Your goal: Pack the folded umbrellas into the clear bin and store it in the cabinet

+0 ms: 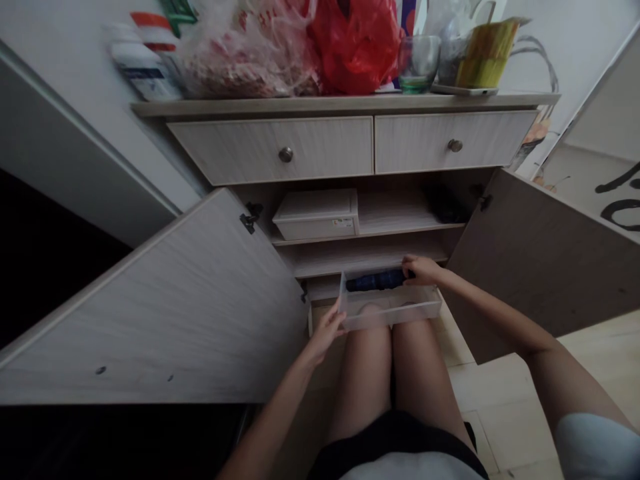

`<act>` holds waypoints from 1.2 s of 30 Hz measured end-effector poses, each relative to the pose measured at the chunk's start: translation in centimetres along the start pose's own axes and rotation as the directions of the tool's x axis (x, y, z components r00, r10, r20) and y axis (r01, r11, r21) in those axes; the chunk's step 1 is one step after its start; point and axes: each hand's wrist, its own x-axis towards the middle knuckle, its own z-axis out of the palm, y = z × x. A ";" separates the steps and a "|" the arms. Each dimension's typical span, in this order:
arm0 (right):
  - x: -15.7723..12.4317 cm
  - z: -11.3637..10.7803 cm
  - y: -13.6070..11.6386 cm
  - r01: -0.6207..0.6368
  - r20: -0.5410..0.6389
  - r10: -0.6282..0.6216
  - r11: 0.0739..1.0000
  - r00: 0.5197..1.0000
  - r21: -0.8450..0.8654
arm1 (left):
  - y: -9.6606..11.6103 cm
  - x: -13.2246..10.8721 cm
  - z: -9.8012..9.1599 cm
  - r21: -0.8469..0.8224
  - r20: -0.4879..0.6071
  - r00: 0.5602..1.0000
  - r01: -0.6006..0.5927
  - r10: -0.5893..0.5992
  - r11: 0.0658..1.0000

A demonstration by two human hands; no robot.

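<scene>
A clear plastic bin (395, 313) rests on my knees in front of the open cabinet. My left hand (329, 331) grips the bin's left front corner, fingers closed on its rim. My right hand (424, 270) reaches over the bin's far right side and closes on one end of a dark blue folded umbrella (375, 281), which lies lengthwise inside the bin along its back wall.
The cabinet has two open doors, the left door (165, 307) and the right door (540, 260). A white lidded box (317, 215) and a dark object (445, 205) sit on the upper shelf. Two shut drawers (370, 145) are above. Bags, a glass (419, 61) and bottles stand on top.
</scene>
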 end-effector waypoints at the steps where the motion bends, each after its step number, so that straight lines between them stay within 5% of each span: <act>1: 0.4 -0.7 0.8 -0.008 -0.039 0.010 0.999 0.999 0.048 | 0.0 0.0 0.0 -0.007 -0.002 1.000 0.000 0.000 1.000; 4: 1.8 -3.2 4.4 -0.246 -0.213 0.265 0.963 0.941 0.109 | -0.2 0.0 0.0 -0.026 -0.013 1.000 0.003 -0.004 1.000; 8: 3.9 -6.2 10.0 -0.657 -0.342 0.639 0.750 0.689 0.078 | -0.3 -0.1 0.1 -0.028 -0.022 1.000 0.009 -0.010 1.000; 10: 4.9 -7.0 12.1 -0.742 -0.326 0.723 0.665 0.609 0.087 | -0.1 -0.2 0.2 -0.023 -0.026 1.000 0.011 -0.011 1.000; 13: 6.2 -7.2 13.8 -0.790 -0.264 0.784 0.603 0.562 0.108 | 0.3 -0.3 0.4 -0.005 -0.044 0.998 0.049 -0.049 0.999; 25: 7.1 -4.3 12.8 -0.821 -0.292 0.806 0.562 0.515 0.101 | 1.4 -0.8 0.9 0.001 -0.069 0.994 0.088 -0.088 0.996; 32: 5.0 -4.7 11.1 -0.658 -0.267 0.798 0.598 0.540 0.457 | 0.9 -0.8 1.1 -0.017 -0.059 0.997 0.055 -0.056 0.998; 34: 3.8 -4.6 10.6 -0.518 -0.277 0.765 0.611 0.581 0.599 | 0.8 -0.8 1.0 -0.005 -0.060 0.997 0.051 -0.051 0.999; 36: 2.2 -4.4 9.9 -0.318 -0.281 0.657 0.638 0.699 0.701 | 0.8 -0.9 1.0 0.006 -0.058 0.997 0.052 -0.051 0.999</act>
